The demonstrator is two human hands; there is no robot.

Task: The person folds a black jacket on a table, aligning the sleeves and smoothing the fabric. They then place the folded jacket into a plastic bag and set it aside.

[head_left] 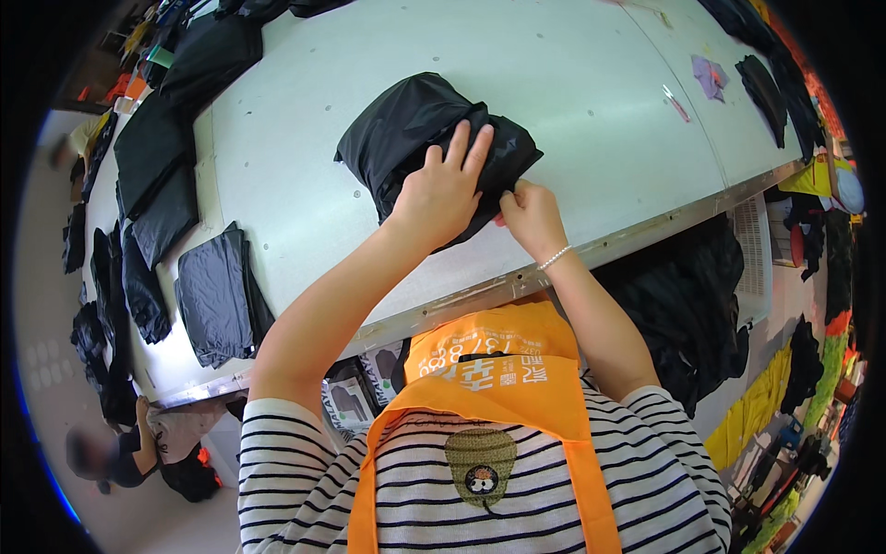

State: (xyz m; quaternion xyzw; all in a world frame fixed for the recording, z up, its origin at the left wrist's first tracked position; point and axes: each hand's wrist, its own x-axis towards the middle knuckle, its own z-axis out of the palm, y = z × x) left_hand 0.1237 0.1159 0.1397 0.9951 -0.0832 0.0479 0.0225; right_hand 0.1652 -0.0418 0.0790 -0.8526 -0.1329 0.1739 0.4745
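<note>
A bulky black plastic bag (397, 129) lies on the white table, its film shiny and creased. What it holds is hidden. My left hand (438, 194) rests on top of the bag with its fingers stretched out and spread. At the bag's near right edge, my right hand (532, 220) has its fingers closed in a pinch on the black film. A beaded bracelet (555, 258) circles my right wrist.
Stacked flat black bags (220, 297) and dark folded bundles (157, 152) line the table's left side. A red-and-white pen-like tool (676, 104) and a crumpled lilac cloth (710, 77) lie at right. Dark fabric (688, 309) fills a crate below the table edge (646, 233). Other people are at left and right.
</note>
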